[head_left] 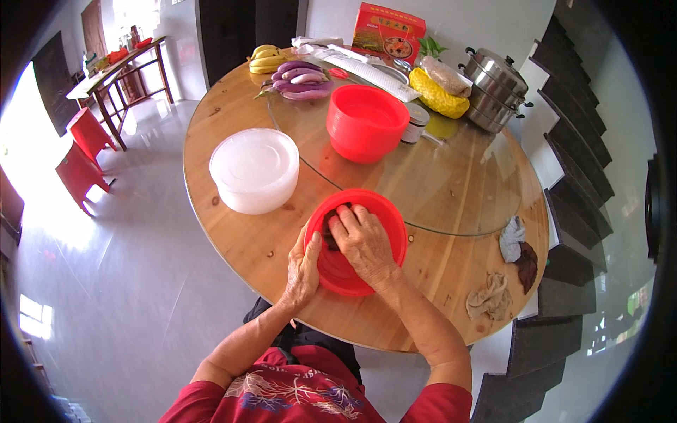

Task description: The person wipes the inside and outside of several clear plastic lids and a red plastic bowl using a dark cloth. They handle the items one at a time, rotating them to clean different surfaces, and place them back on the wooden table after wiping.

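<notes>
A red plastic bowl point(340, 276) stands near the front edge of the round wooden table. My left hand point(304, 268) holds its left rim, with the thumb over the edge on the inside. Down in the bowl, my right hand point(363, 243) presses a dark brown cloth point(329, 238) against the inner wall with bent fingers; most of the cloth is hidden under them. Behind to the left sits a stack of white translucent lidded tubs point(255, 173). Farther back, a stack of red bowls point(367, 123) rests on the glass turntable point(458, 190).
Crumpled rags point(488, 296) lie at the table's right edge. Along the back are purple eggplants point(303, 80), bananas point(266, 59), a red box point(389, 34), a yellow bag point(438, 93) and a steel steamer pot point(493, 88). Dark stairs point(575, 197) rise on the right.
</notes>
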Available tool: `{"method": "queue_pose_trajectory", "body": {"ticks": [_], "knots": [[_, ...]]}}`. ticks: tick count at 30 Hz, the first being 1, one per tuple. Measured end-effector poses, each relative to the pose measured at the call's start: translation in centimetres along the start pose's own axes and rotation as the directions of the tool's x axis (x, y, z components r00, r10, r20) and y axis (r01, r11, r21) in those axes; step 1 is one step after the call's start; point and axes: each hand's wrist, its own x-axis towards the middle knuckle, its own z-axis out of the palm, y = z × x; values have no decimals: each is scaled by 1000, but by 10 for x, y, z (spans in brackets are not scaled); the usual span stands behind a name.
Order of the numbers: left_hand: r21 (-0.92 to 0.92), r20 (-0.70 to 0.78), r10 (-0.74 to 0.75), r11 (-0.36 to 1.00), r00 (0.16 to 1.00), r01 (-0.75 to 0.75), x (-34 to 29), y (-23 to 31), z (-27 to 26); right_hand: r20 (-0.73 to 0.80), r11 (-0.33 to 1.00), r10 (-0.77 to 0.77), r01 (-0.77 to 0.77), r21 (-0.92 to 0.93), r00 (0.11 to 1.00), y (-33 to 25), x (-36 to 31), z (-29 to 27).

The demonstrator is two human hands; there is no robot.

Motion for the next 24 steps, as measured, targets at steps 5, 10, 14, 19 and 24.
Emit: {"method": "queue_pose_trajectory", "body": {"ticks": [5, 10, 14, 19, 24], "knots": [[-44, 8, -27, 999, 1000, 28, -7, 6, 4, 179, 985, 98, -69, -159, 979, 19, -22, -16], [-14, 12, 10, 1000, 1000, -10, -10, 8, 5, 399, 983, 181, -156, -94, 899, 1, -38, -45], [-9, -7, 86, 996, 996, -86, -11, 4, 6, 550, 932, 257, -355, 77, 794, -20, -39, -56], [-7, 41, 158, 987, 987, -158, -15, 16, 3, 532, 647, 169, -500, 575, 830, -38, -42, -52], [130, 86, 226, 963, 970, -235, -5, 37, -4, 315, 866, 134, -265, 424, 940, -40, -51, -43]]}}
